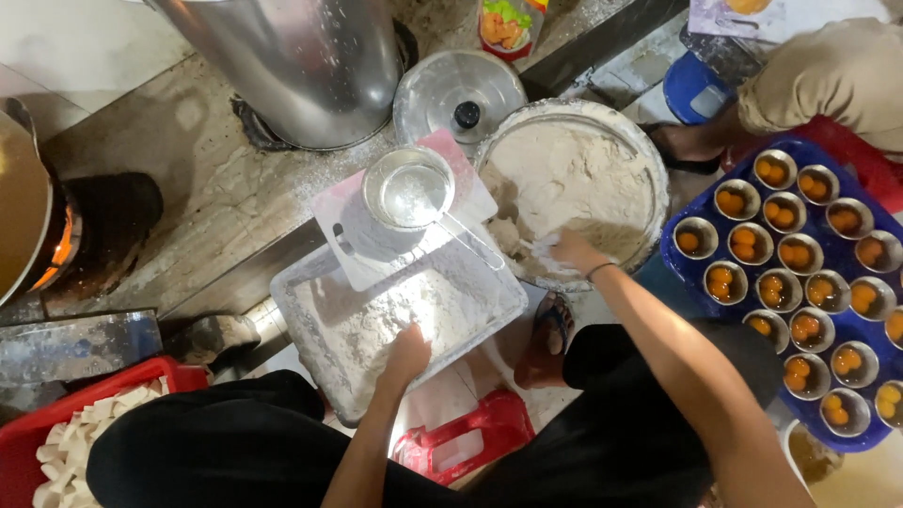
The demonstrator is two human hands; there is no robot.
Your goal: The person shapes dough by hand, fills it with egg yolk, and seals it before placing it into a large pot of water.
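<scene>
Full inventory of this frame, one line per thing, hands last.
floured tray: 1, clear, centre floor
round basin: 1, metal, holds white dough, right of the tray
cutting board: 1, white, across the tray's far end
sieve: 1, metal, on the board
pot lid: 1, silver, top centre
big pot: 1, steel, top
blue tray: 1, right, many small metal cups of orange yolks
red crate: 1, lower left, white cubes
red stool: 1, bottom centre
left hand: in tray flour
right hand: in basin dough
</scene>
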